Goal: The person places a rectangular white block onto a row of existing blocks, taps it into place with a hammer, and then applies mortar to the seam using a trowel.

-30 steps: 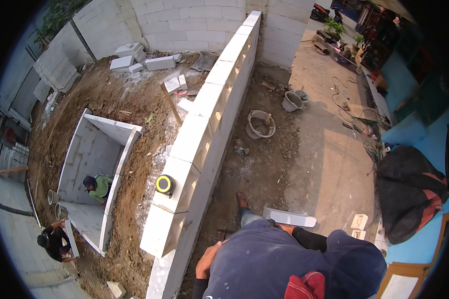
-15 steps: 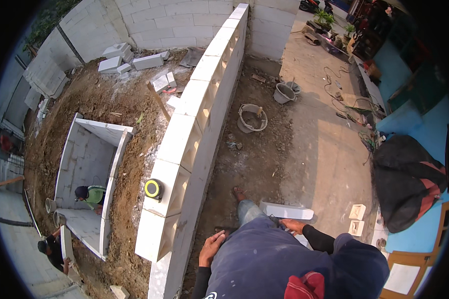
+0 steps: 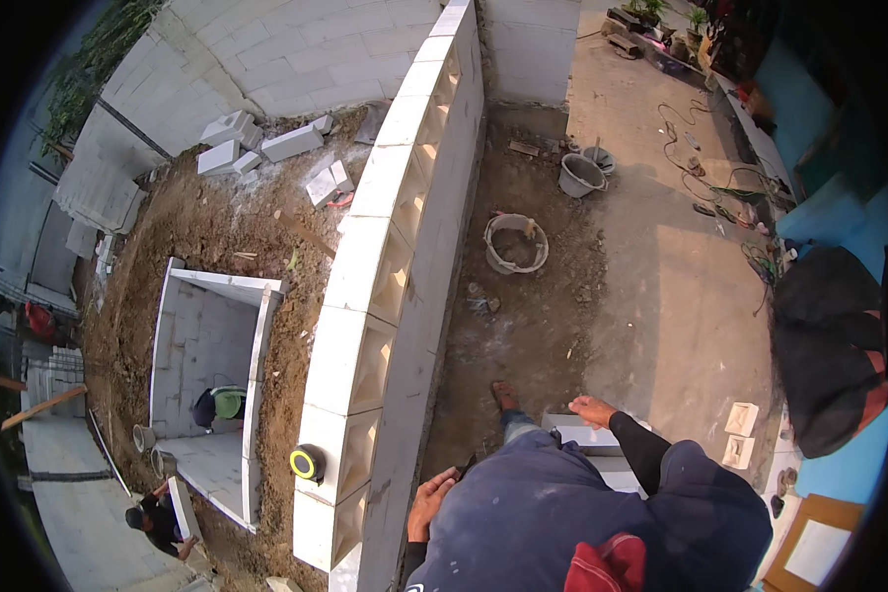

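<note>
My left hand (image 3: 427, 503) is beside the wall, close to my dark blue shirt, its fingers curled by a dark object (image 3: 467, 466) too small to name. My right hand (image 3: 593, 410) is raised above a white block (image 3: 584, 434) on the ground, fingers drawn together; what they hold, if anything, does not show. A second white block (image 3: 619, 473) lies closer to me, partly hidden by my body. On top of the white block wall (image 3: 337, 373) to my left sits a round black and yellow tape measure (image 3: 307, 462).
A mortar tub (image 3: 516, 259) and two buckets (image 3: 582, 178) stand on the dirt ahead. Cables (image 3: 725, 192) lie on the concrete at right, near two small cream blocks (image 3: 741, 418). Beyond the wall, one person (image 3: 227, 405) is in a block-lined pit; another (image 3: 158, 523) handles a white slab.
My right hand has come up and forward from beside my leg, uncovering more of the white blocks. My view has shifted, and the two people beyond the wall have moved little.
</note>
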Action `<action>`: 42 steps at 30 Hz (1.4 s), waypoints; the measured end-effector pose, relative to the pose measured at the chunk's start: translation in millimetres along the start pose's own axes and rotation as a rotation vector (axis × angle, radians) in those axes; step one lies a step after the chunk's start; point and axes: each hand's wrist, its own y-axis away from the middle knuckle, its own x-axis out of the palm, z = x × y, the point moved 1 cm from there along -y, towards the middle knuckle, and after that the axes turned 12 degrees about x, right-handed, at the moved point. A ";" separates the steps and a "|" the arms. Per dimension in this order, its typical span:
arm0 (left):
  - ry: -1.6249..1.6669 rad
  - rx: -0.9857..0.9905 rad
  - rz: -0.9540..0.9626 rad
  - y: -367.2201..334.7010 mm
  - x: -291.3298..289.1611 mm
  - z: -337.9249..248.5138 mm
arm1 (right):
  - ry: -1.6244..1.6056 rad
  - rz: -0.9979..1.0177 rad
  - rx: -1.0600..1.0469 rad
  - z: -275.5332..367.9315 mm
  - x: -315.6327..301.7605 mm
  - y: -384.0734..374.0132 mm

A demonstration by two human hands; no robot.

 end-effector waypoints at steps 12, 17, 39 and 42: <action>-0.068 -0.089 0.001 -24.5 33.3 -28.2 | -0.197 0.080 0.136 -38.3 3.9 -3.0; -0.125 -0.037 -0.008 -29.3 11.0 3.3 | 0.359 0.175 -0.471 -145.5 28.7 22.7; 0.238 -0.505 -0.197 -23.2 32.7 139.3 | -0.053 -0.104 -0.066 -124.9 -39.2 2.7; 0.470 -0.476 -0.340 -32.9 51.8 154.6 | 0.044 -0.186 -0.035 -95.8 -72.7 -21.4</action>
